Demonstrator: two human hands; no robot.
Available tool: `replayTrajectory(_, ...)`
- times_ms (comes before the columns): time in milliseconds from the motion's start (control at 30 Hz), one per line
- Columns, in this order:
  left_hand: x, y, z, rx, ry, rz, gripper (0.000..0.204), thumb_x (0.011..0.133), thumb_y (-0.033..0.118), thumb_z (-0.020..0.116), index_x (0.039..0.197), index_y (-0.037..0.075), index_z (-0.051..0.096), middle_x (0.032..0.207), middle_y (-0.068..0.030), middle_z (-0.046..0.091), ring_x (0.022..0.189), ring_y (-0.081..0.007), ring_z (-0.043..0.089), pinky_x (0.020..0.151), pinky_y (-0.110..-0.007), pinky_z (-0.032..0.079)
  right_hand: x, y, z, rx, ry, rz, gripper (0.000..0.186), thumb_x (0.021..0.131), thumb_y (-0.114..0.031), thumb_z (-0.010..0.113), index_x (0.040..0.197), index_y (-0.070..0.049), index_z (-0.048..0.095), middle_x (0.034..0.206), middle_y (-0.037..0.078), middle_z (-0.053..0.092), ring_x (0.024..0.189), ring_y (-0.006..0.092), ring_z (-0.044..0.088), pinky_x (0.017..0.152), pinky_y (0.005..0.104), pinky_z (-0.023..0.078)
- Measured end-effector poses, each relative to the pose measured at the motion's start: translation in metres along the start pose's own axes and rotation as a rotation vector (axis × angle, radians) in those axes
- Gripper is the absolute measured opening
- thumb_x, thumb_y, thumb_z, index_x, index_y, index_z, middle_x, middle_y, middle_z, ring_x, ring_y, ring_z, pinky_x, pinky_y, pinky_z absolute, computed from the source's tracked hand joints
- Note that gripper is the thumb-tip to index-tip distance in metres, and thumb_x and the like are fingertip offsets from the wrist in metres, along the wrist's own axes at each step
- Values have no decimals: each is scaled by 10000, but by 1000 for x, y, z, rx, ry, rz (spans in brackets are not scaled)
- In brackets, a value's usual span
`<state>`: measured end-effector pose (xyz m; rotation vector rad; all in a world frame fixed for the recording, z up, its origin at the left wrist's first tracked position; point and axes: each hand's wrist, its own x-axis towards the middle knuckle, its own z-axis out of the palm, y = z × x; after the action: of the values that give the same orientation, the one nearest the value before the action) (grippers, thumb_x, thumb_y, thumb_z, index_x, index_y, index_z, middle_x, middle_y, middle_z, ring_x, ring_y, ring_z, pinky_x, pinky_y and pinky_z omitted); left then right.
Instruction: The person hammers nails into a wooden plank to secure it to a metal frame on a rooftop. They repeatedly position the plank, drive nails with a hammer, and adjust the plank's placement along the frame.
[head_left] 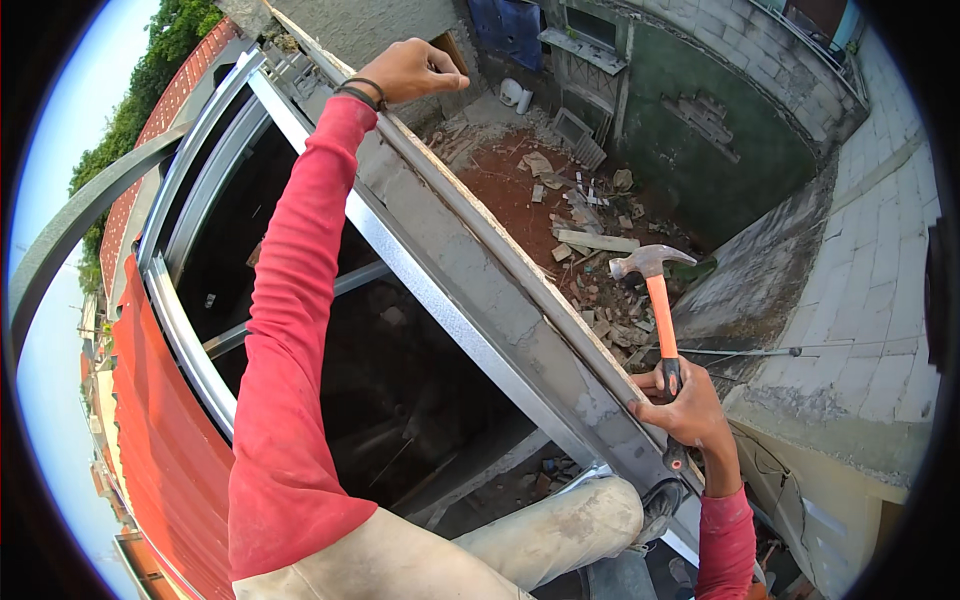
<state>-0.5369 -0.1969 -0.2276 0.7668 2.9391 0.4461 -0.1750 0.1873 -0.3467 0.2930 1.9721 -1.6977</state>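
Note:
My left hand [412, 74] is stretched far forward above the top of the wall, its fingers curled in; whatever they hold, if anything, is hidden. A dark band circles that wrist. Near the wall's outer edge, my right hand [690, 408] grips a claw hammer [661, 310] by its black and orange handle, head up. Its fingers are close to the wooden board [505, 248] that runs along this edge. Beside the board lies the grey cement wall top [440, 225], with a silvery metal beam [400, 255] along its inner side.
Left of the beam, metal framing [190, 375] spans a deep dark opening. Red corrugated roofing [160, 400] lies beyond it. Below the wall's right side is a drop to a rubble-strewn yard [515, 195]. My bent knee [600, 515] rests near the beam. A block wall [870, 290] rises at right.

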Motion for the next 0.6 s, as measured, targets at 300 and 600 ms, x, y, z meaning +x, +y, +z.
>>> replayTrajectory(300, 0, -23, -7, 258, 401, -138, 326, 943, 401, 769, 1091, 116, 821, 924, -102, 797, 846, -242, 756, 781, -379, 573, 1, -9, -4, -35, -58, 24, 527, 726, -129, 929, 996, 29, 506, 1138, 193, 760, 999, 220, 735, 895, 351, 607)
replayTrajectory(600, -64, -80, 27, -659, 1422, -486, 487, 1051, 453, 630, 906, 11, 775, 646, -23, 641, 627, -114, 589, 638, -300, 468, 6, -21, -5, -256, -102, 0, 507, 719, -156, 905, 1097, 68, 653, 1056, 140, 782, 946, 172, 747, 865, 322, 594)
